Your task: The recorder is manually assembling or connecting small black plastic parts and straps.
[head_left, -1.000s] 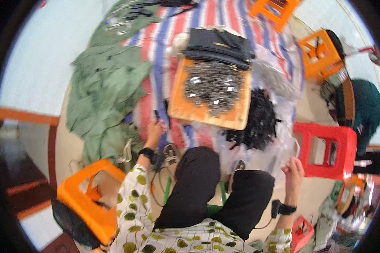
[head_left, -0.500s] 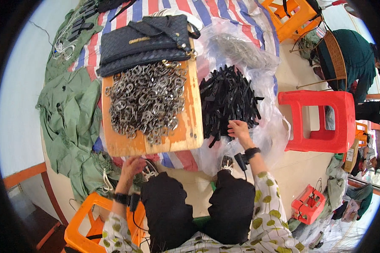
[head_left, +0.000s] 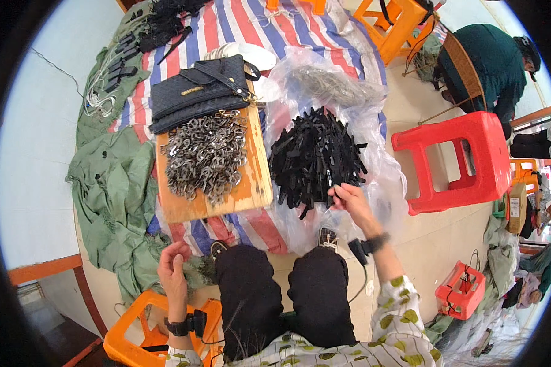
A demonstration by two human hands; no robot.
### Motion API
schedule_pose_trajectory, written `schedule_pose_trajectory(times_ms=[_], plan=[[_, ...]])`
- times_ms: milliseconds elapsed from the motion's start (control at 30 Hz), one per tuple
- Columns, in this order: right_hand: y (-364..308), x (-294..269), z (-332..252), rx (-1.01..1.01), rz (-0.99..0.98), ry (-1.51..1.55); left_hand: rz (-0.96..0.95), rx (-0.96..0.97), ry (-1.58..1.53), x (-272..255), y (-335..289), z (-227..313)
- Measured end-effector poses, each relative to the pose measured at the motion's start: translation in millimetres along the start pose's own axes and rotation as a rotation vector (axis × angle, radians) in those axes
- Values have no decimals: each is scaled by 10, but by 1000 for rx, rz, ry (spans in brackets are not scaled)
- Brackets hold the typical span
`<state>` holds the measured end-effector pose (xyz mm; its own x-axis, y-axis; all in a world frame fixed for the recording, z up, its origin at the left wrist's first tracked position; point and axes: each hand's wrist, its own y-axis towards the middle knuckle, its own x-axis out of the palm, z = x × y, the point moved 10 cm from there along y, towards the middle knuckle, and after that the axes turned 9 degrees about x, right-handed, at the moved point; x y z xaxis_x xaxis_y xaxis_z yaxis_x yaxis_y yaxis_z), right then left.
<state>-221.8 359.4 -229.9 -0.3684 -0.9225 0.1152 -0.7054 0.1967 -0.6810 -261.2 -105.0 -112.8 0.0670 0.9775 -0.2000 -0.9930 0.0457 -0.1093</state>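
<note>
My right hand [head_left: 354, 205] is at the near right edge of a pile of black straps [head_left: 315, 156]. Its thumb and fingers are pinched together, and whatever lies between them is too small to make out. Off the near left corner of a wooden board [head_left: 254, 177], my left hand [head_left: 172, 272] hovers with nothing in it, thumb and fingers apart. Heaped on that board are many metal buckles [head_left: 205, 153], grey and shiny. A black woven-pattern handbag [head_left: 196, 92] lies across the board's far end. The straps rest on clear plastic sheeting [head_left: 382, 177].
Striped cloth [head_left: 269, 229] spreads under the board. Green fabric [head_left: 113, 202] lies crumpled at left. A red stool [head_left: 493, 162] stands to the right, an orange stool [head_left: 125, 321] by my left forearm. Farther right, a person [head_left: 490, 67] in dark green bends over near a wicker-backed chair [head_left: 462, 64].
My left hand has drawn back from the board's near edge, toward me and slightly left. My right hand stays by the straps, still pinched. The whole view has shifted somewhat.
</note>
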Motion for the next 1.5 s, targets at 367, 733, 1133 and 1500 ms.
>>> schedule_pose_trajectory(times_ms=[367,733,1133,1500], plan=[[-3195,1571,-568,-59,-894,-653,-502,1204,522,1522,-1773,2514],[-2353,1830,-815,-469,-345,-488,-591,-54,-382,1214,-1843,1051],[-1412,2831,-1287,-1025,98,-1160,-394,-122,-562,781,-1664,861],[-1259,2926,-1240,-1093,146,-1313,-372,-157,-660,823,-1554,763]])
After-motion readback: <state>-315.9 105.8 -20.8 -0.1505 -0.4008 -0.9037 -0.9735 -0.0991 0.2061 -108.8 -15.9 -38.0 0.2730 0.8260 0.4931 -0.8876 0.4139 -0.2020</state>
